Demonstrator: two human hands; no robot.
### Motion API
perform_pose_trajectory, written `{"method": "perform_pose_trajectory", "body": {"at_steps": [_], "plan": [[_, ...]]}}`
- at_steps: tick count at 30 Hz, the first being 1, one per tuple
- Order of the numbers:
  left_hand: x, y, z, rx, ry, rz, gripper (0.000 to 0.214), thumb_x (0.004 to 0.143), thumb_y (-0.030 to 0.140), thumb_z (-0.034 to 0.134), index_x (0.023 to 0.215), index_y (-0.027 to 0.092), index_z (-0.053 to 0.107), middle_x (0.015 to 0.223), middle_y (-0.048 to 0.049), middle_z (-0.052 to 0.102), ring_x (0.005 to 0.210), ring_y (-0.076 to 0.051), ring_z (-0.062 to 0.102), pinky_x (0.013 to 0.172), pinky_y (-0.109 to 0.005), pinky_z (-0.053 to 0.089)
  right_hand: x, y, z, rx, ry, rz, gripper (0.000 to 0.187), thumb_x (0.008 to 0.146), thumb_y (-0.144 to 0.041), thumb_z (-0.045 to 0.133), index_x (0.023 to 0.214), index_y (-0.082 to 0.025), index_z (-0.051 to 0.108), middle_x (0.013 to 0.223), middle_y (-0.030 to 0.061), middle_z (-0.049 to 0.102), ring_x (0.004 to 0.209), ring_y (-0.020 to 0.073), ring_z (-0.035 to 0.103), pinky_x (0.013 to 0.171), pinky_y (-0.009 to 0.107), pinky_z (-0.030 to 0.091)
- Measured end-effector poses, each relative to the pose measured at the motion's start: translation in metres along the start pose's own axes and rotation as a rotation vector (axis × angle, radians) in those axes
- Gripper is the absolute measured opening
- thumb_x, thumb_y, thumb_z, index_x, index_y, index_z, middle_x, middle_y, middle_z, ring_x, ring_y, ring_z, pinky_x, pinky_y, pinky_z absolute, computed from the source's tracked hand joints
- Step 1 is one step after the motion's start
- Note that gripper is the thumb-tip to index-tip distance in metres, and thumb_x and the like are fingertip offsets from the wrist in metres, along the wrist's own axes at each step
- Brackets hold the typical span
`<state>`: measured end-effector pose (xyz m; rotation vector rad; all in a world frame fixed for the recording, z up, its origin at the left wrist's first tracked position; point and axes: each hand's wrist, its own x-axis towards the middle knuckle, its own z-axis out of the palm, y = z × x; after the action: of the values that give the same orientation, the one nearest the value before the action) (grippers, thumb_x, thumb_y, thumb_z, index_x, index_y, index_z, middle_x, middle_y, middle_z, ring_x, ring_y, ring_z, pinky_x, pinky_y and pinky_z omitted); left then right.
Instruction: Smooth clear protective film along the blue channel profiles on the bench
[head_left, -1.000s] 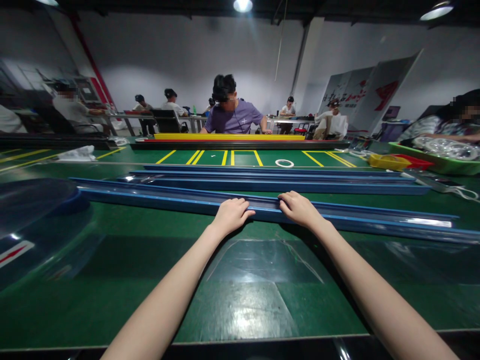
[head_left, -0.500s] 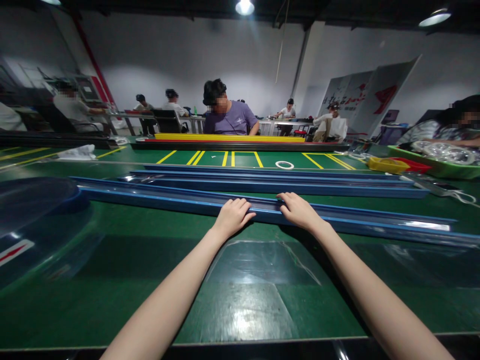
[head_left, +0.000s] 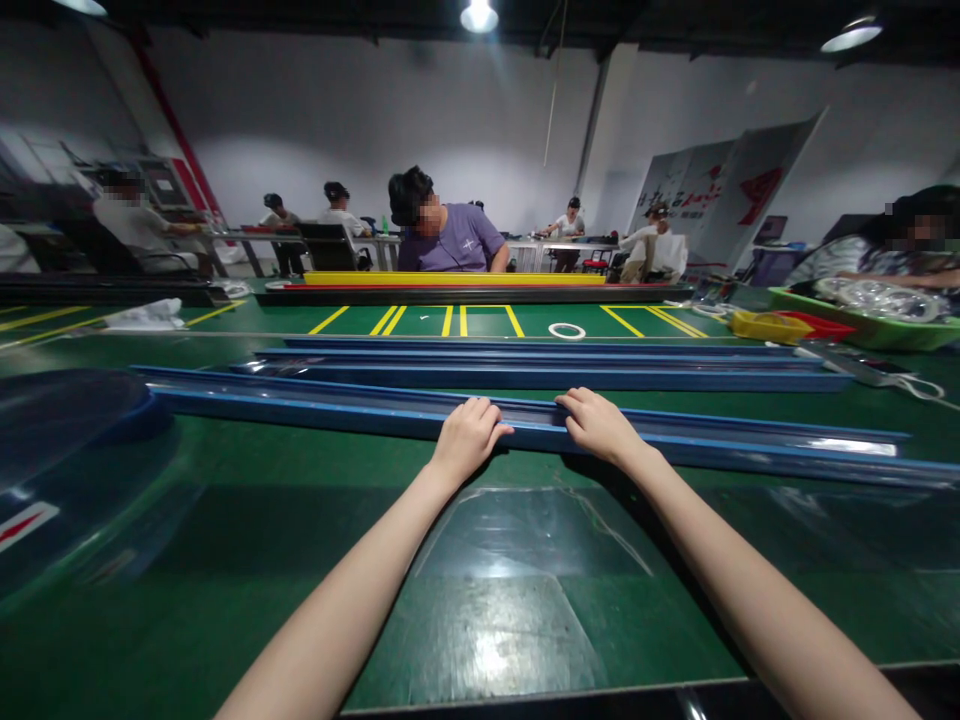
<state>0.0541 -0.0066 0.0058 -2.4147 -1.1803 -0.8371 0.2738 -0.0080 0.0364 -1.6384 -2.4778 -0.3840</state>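
A long blue U-shaped channel (head_left: 300, 410) lies across the green table, slanting a little toward me at its right end. My left hand (head_left: 469, 440) is closed over its near wall around mid-length, fingers curled over the edge and thumb along the rim. Just to the right, my right hand (head_left: 598, 425) grips the same channel, its fingertips reaching into the groove. Parts of the fingers are hidden behind the rim and palms. Behind it, further blue channels (head_left: 570, 378) lie side by side, apart from my hands.
Clear film (head_left: 525, 530) lies on the green table before me. A coiled roll of blue-tinted clear material (head_left: 67, 420) is at left. Farther back are a white ring (head_left: 566, 331), yellow strip (head_left: 450, 278), yellow tray (head_left: 769, 325) and green tray (head_left: 892, 325). A person in purple (head_left: 457, 240) sits opposite.
The camera view has shifted slightly. Both hands keep their hold on the blue channel, with hardly any movement along it.
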Motion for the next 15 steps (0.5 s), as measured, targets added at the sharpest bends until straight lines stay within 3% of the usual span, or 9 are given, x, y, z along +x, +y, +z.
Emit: {"method": "perform_pose_trajectory", "body": {"at_steps": [9,15], "plan": [[0.018,-0.012,-0.021,-0.011,-0.278,0.109,0.029,0.082,0.046,0.045,0.079,0.018,0.052,0.081,-0.0013,0.059,0.076,-0.015,0.053,0.063,-0.024,0.039,-0.001,-0.002,-0.005,-0.003,-0.01,0.01,0.033,0.077,-0.014,0.035,0.101,-0.012,0.058,0.094,0.0096,0.059,0.09,0.018,0.049,0.08,0.026,0.035],[0.013,-0.035,-0.025,0.008,-0.305,0.133,0.035,0.08,0.051,0.045,0.079,0.017,0.053,0.081,-0.0028,0.061,0.076,-0.016,0.056,0.064,-0.025,0.039,0.002,0.0,-0.011,-0.001,-0.078,0.019,0.03,0.079,-0.019,0.035,0.099,-0.013,0.057,0.098,0.0105,0.058,0.091,0.0186,0.051,0.078,0.026,0.036]]}}
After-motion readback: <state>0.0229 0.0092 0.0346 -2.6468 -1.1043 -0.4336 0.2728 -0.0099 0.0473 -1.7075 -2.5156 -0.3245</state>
